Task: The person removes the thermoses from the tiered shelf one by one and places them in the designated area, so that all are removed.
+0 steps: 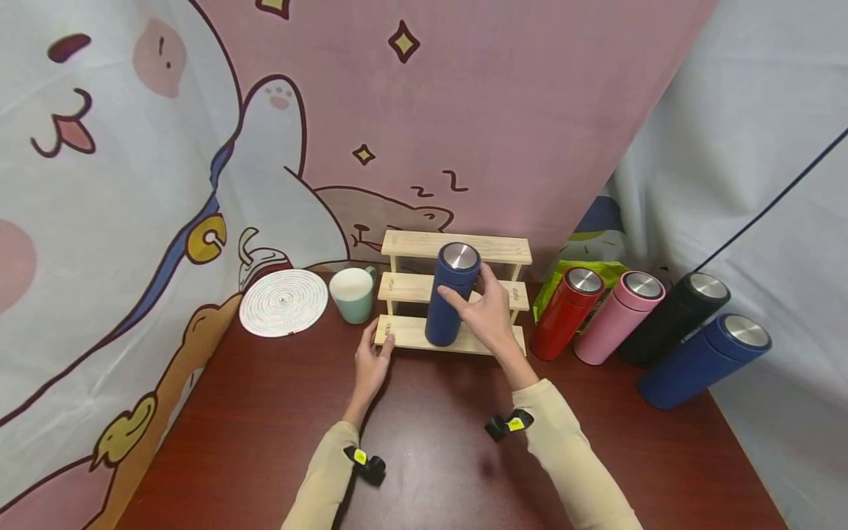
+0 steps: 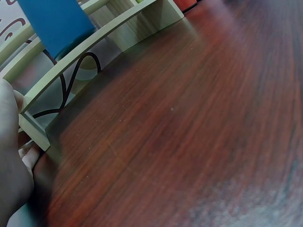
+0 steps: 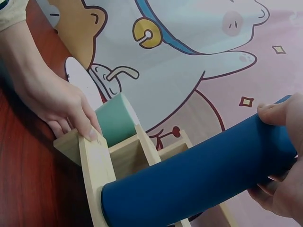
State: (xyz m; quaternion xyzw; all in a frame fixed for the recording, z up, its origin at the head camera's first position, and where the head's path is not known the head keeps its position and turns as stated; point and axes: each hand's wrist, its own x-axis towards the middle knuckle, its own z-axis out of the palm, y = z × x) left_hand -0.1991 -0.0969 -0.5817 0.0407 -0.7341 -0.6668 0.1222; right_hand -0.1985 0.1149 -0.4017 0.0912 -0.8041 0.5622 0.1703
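Observation:
My right hand [image 1: 488, 312] grips a blue thermos flask [image 1: 445, 305] with a silver lid around its upper part. The flask stands nearly upright at the lowest tier of a three-tier wooden rack [image 1: 407, 335]; whether its base bears fully on the board cannot be told. In the right wrist view, thumb and fingers wrap the flask [image 3: 199, 165] from both sides. My left hand [image 1: 371, 362] pinches the left end of that lowest board, thumb on top, as the right wrist view also shows. Only part of the left hand [image 2: 12, 156] appears in the left wrist view.
Right of the rack stand red [image 1: 568, 313], pink [image 1: 619, 318], black [image 1: 676, 320] and blue [image 1: 705, 361] flasks, with a green-yellow packet [image 1: 548, 283] behind. A mint mug [image 1: 354, 298] and a round white woven mat [image 1: 283, 302] are on the left. Printed cloth hangs behind the table [image 1: 424, 442].

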